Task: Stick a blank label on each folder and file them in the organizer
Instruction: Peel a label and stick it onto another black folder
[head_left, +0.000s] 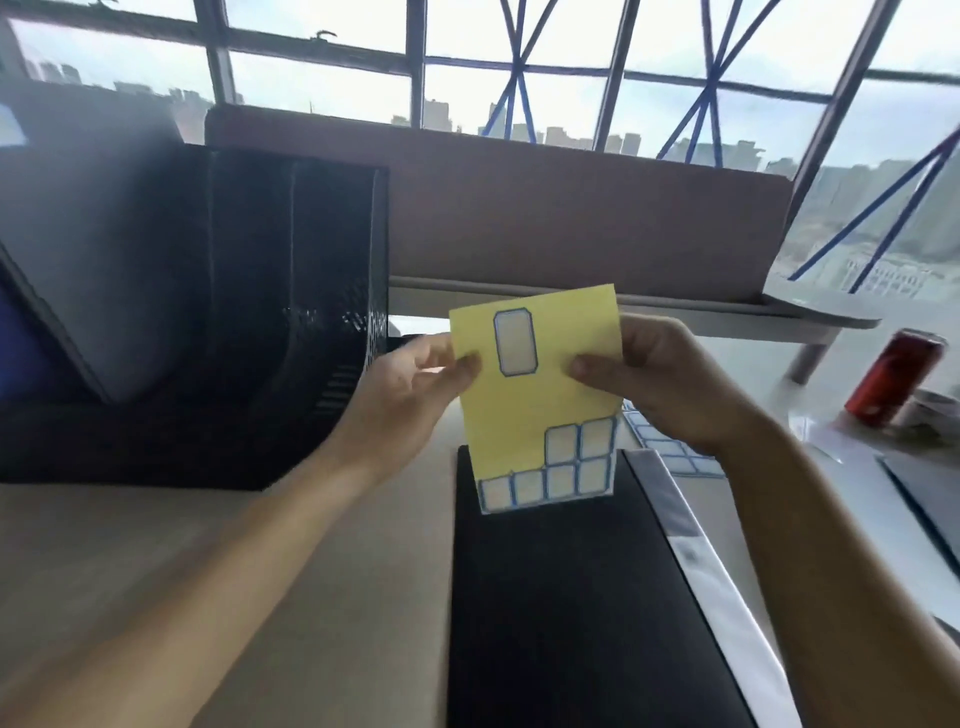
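Note:
I hold a yellow label sheet (540, 400) up in front of me, above a black folder (561, 597) that lies flat on the desk. My left hand (415, 384) pinches the sheet's left edge and my right hand (660, 379) pinches its right edge. One blank blue-bordered label (514, 343) sits alone near the top of the sheet, and several more fill its bottom rows. The black file organizer (218, 312) stands at the left, with folders leaning in it.
Another label sheet (670, 447) lies on the desk behind the held one. A red drink can (893, 376) stands at the right, near papers (852, 467). A brown desk divider (571, 228) runs across the back, with windows beyond it.

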